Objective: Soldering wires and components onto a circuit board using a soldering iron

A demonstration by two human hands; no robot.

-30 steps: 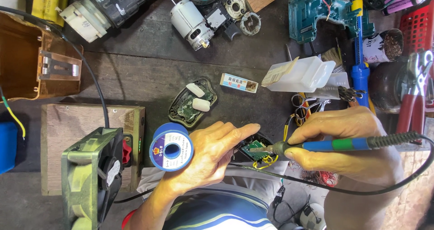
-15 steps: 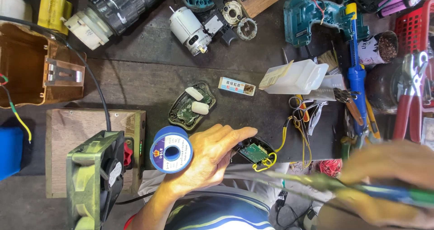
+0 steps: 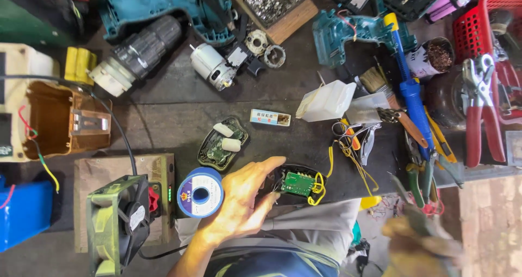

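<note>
Many tools on dark workbench (image 3: 163, 130), left hand (image 3: 244, 201) open beside green circuit board (image 3: 297, 183), right hand (image 3: 421, 244) blurred, grip unclear

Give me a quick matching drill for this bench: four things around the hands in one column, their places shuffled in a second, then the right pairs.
Things:
1. solder spool
2. green circuit board
3. small fan
4. blue desoldering pump

Places:
A. far right, among the pliers and cutters
B. by the left hand's fingertips, with yellow wires
C. at the left edge, on a wooden block
D. just left of the left hand

Pairs: 1-D, 2-B, 3-C, 4-A
</note>
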